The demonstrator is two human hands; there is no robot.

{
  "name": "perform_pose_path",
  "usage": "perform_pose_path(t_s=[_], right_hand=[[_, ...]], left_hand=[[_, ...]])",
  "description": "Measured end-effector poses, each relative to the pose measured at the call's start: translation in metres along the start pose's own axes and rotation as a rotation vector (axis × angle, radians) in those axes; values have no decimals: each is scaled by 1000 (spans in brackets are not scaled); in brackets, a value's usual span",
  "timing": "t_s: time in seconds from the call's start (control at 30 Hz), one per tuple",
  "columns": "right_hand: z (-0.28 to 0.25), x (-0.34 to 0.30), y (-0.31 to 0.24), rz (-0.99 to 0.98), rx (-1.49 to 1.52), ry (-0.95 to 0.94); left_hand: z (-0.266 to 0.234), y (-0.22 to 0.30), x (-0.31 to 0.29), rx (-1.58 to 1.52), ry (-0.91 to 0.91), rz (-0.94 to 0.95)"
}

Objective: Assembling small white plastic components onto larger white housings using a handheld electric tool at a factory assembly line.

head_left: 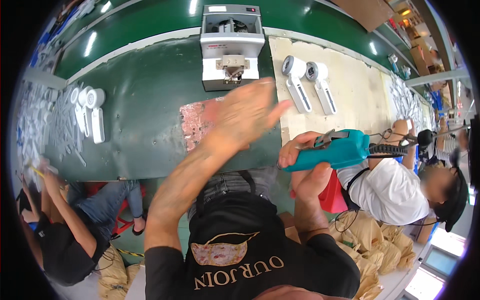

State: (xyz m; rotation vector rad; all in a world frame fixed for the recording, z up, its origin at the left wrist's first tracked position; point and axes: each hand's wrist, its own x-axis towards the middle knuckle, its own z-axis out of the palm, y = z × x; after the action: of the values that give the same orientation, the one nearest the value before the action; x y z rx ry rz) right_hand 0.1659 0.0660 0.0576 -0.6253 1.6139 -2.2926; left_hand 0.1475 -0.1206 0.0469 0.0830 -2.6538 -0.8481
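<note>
My right hand (312, 172) is wrapped round a teal electric screwdriver (332, 150), which has a metal lever along its side and a coiled black cord at its back end. The tool lies roughly level over the table's front edge, with its tip hidden near my fingers. My left hand (247, 112) reaches forward over the table, somewhat blurred, fingers stretched out and thumb apart. It holds nothing I can see. Just beyond it stands a grey-and-white screw feeder (232, 55). Under the left hand lies a worn red patch (195, 120).
Two white round-headed devices with long handles (298, 90) lie on the cream sheet (357, 90) at right. Similar white devices (95, 112) and grey strips (65, 120) sit at left. Co-workers (387, 192) sit on both sides. A coiled cord (387, 150) trails right.
</note>
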Motion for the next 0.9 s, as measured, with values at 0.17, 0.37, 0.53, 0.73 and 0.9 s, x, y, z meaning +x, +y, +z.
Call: perform_pose_path(t_s=[0.17,0.37,0.53,0.73,0.9], right_hand=[[3,-16,-1,59,107,-65],[-8,-22,-3,80,62,-70],[-19,-8,-15,93,-142,-62],[-6,8,-20,154,-90,-27],[33,63,-6,-3,152,-171]], left_hand=[[72,13,83,199,-145,-84],[99,-6,74,39,-57,-206],[49,6,28,-112,87,41],[-26,-13,-36,-285,28,-13],[-52,-52,-66,-62,-89,-79]])
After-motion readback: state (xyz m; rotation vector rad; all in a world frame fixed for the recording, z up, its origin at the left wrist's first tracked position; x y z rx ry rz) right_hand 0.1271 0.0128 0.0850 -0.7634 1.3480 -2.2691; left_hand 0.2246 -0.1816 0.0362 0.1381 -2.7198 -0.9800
